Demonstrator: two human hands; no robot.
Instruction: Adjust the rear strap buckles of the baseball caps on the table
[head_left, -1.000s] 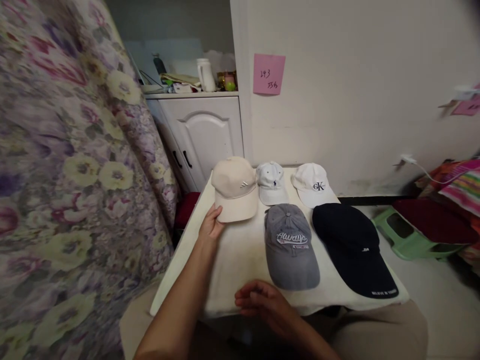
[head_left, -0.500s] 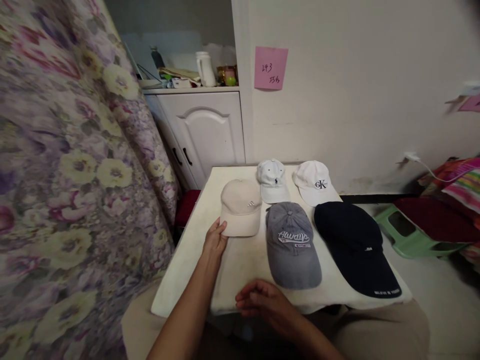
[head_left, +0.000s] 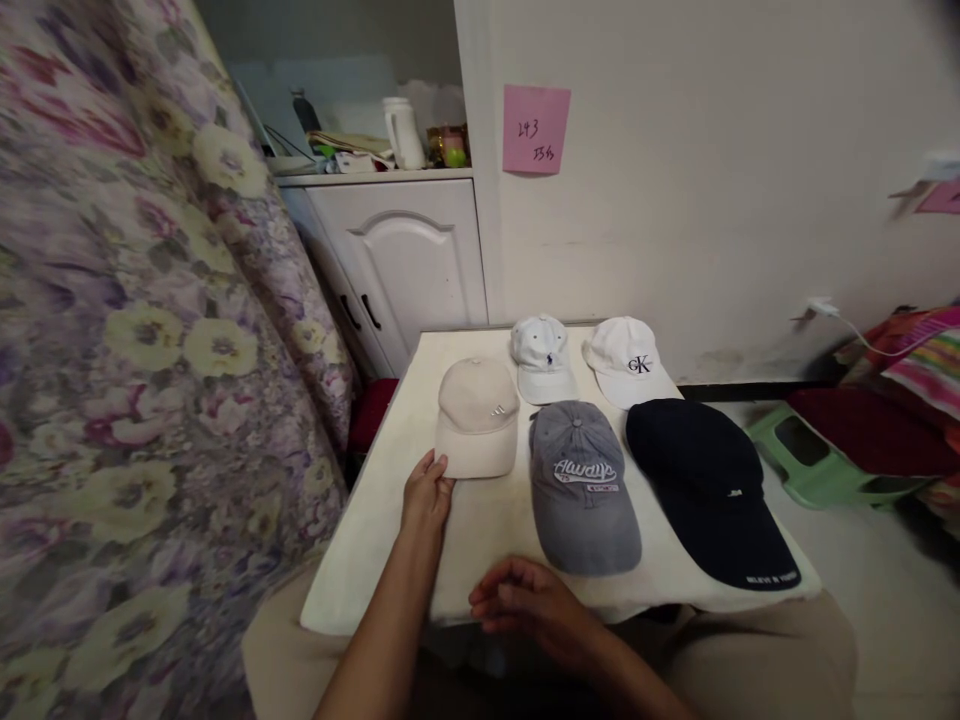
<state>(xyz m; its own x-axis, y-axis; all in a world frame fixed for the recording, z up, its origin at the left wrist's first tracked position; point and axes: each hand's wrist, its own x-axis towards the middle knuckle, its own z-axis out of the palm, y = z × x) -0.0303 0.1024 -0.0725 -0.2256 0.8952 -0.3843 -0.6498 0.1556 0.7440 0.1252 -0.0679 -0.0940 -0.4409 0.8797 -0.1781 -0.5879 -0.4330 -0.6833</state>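
A beige baseball cap with a small metal logo lies at the left of the cloth-covered table. My left hand pinches its brim at the near left corner, thumb on top; the fingertips underneath are hidden. Over the table's front edge, my right hand hovers with loosely curled fingers, thumb apart, holding nothing. Nearest to it is a grey cap lettered "Always". Farther right lies a large black cap. Behind these are a pale cap with a small dark emblem and a white CK cap.
The small table has a cream cover and stands against the wall. A floral curtain hangs on the left beside a white cabinet. A green stool stands to the right. A pink note is stuck on the wall.
The beige cap has shifted slightly toward me with my left hand on its brim. My right hand has barely moved. The other caps lie as before; the view has tilted a little.
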